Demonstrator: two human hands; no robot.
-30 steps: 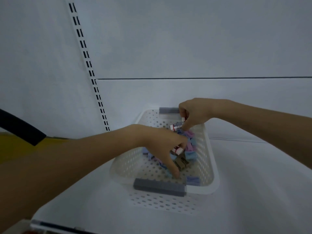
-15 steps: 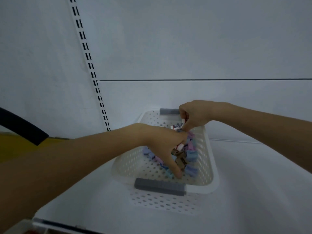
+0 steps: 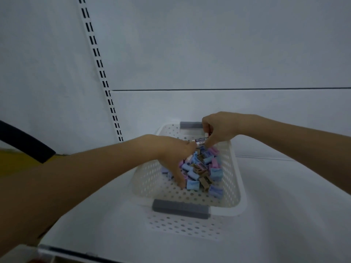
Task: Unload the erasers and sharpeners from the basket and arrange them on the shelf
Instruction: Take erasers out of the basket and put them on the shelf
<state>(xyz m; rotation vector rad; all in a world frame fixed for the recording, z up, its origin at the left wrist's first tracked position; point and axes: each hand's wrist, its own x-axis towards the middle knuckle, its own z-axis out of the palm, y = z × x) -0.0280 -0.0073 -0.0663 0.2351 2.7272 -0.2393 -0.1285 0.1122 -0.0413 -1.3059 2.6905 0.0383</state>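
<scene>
My right grip point(image 3: 218, 128) pinches a white paper-sleeved eraser point(image 3: 201, 139) over the white perforated plastic basket point(image 3: 236, 188). It is probably light and firm, best held by its long sides. My left grip point(image 3: 171, 150), fingers straight, probes pastel plastic sharpeners point(image 3: 201, 168).

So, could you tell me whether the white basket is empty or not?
Not empty: the basket holds a heap of small blue, pink and brown pieces, and the right hand pinches a labelled eraser.
</scene>
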